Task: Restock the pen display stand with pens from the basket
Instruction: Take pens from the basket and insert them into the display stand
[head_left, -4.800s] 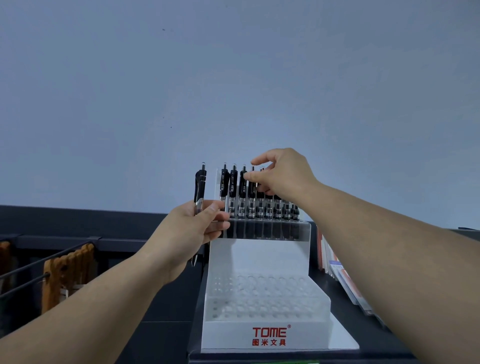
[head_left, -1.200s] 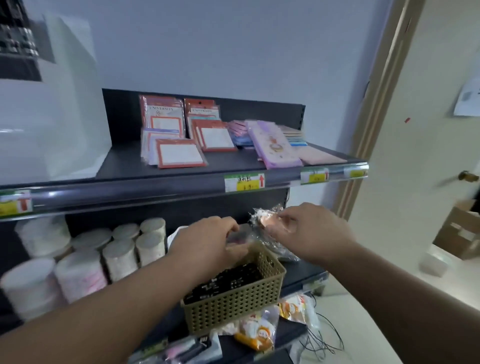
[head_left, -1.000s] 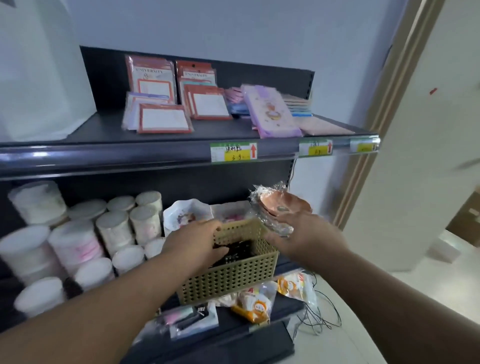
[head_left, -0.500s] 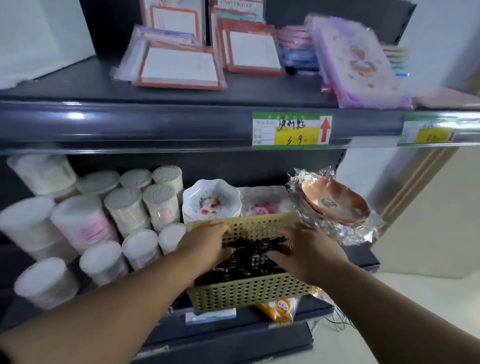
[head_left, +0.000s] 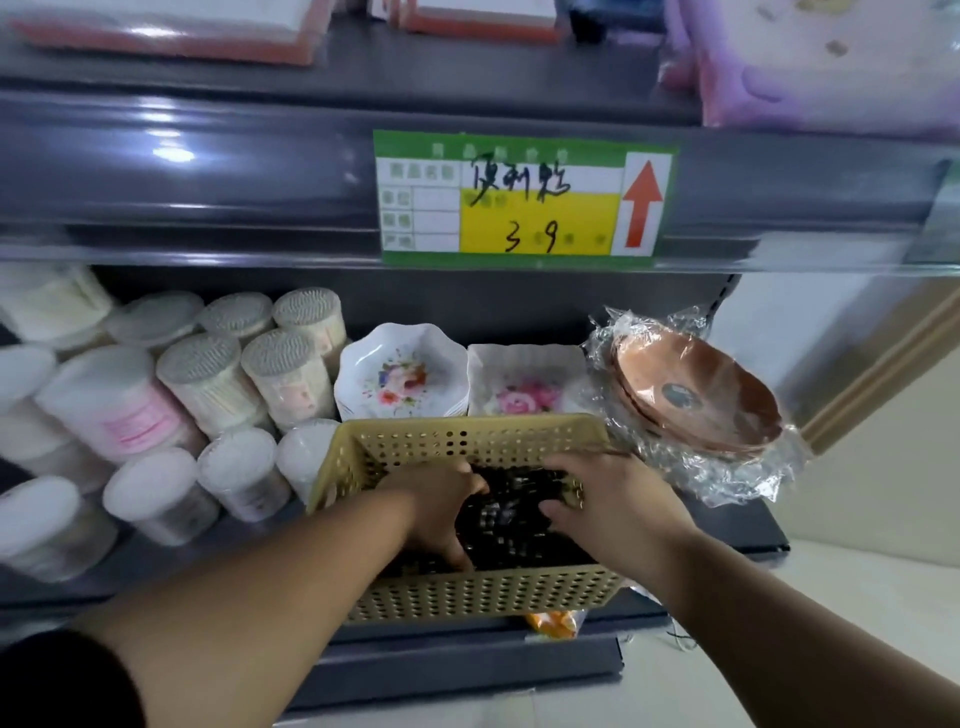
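Since half a second ago the view has closed in on the lower shelf, and both hands have pushed further into the basket (head_left: 483, 592); the left hand (head_left: 441, 512) now has its fingers bent down into the heap of black pens (head_left: 511, 517), and the right hand (head_left: 615, 512) lies curled over the heap's right side, fingertips on the pens; whether either hand has actually closed round a pen I cannot tell, since the fingertips are buried or turned away.

The pens lie loose in the basket, piled across one another, and the basket sits at the front of the shelf, just ahead of two flowered dishes (head_left: 402, 371); the display stand is out of view.

The pens should be light and stiff, with smooth barrels that are likely to slide against each other; a handful gathered round the middle of the barrels, all lying one way, would probably carry best, as a loose grab may spill some.

The pile is blurred, so no count and no single clip or tip can be made out; the left sleeve is cut off at the corner; the upper shelf's goods are cropped above the price label (head_left: 524, 195); a stack of wrapped brown bowls (head_left: 693, 395) leans just beside the basket's right rim.
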